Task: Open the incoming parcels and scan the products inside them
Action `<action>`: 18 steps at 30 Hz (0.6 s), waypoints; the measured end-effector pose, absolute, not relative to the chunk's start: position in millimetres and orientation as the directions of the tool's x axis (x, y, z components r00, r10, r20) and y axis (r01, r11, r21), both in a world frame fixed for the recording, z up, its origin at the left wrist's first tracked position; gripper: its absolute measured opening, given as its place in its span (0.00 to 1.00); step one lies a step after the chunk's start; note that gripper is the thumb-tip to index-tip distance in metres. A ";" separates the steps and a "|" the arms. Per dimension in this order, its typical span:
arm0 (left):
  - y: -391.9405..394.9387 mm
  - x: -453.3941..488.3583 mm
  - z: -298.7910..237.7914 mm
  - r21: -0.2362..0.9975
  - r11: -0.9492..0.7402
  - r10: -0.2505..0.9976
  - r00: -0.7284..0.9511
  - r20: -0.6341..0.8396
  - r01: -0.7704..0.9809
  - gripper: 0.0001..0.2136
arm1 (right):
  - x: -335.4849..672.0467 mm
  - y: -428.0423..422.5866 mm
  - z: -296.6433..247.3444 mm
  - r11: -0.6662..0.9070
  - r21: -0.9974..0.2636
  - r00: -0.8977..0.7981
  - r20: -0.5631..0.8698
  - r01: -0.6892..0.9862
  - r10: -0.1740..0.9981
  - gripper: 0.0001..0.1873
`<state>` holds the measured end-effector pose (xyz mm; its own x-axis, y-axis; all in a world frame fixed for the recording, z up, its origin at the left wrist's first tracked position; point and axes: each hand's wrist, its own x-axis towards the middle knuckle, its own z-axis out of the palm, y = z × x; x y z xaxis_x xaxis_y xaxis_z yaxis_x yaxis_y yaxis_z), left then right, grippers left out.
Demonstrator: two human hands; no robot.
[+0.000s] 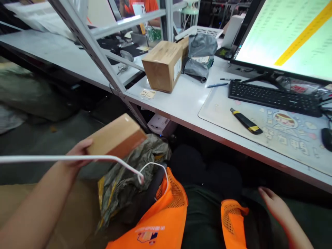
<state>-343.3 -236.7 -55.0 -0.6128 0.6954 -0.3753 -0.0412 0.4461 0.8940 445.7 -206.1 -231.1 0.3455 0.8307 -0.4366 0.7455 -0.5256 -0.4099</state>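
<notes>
My left hand [79,151] is closed round the near end of a small brown cardboard box [118,136], held in the air to the left of the desk, above a crumpled bag [124,180] on the floor. My right hand [275,204] rests low on my lap at the lower right, fingers stretched out and holding nothing. A white cable [64,158] runs across in front of my left arm. I wear an orange mesh vest [168,214].
On the white desk [189,100] stand a bigger cardboard box [162,65], grey mailer bags [201,55], a pen [217,85], a keyboard [275,97], a monitor [287,34], and a yellow-black utility knife [246,121] on a desk mat. Metal shelf struts [88,45] rise at left. Another person in orange sits behind.
</notes>
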 end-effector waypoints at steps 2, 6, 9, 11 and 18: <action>-195.8 -302.6 -58.5 0.955 0.250 0.783 -0.547 -0.297 -0.161 0.31 | 415.2 -183.8 -213.6 -0.356 -0.517 0.177 -0.363 0.779 0.915 0.28; -118.7 -225.0 -68.0 0.931 0.117 0.935 -0.278 -0.221 -0.345 0.33 | 343.5 -169.8 -183.6 -0.073 -0.648 -0.107 -0.235 0.758 0.966 0.30; -66.4 -179.4 -71.2 0.933 0.092 0.977 -0.147 -0.152 -0.348 0.38 | 308.4 -181.1 -172.3 0.021 -0.668 -0.236 -0.233 0.744 0.944 0.28; -29.3 -151.2 -71.3 0.947 0.108 0.980 -0.129 -0.153 -0.303 0.38 | 301.1 -190.7 -172.6 0.039 -0.671 -0.273 -0.247 0.740 0.930 0.26; 42.7 -146.4 -95.6 0.941 -0.244 0.921 -0.248 0.301 0.235 0.32 | 375.1 -194.1 -212.7 -0.137 -0.511 -0.028 -0.303 0.849 0.953 0.33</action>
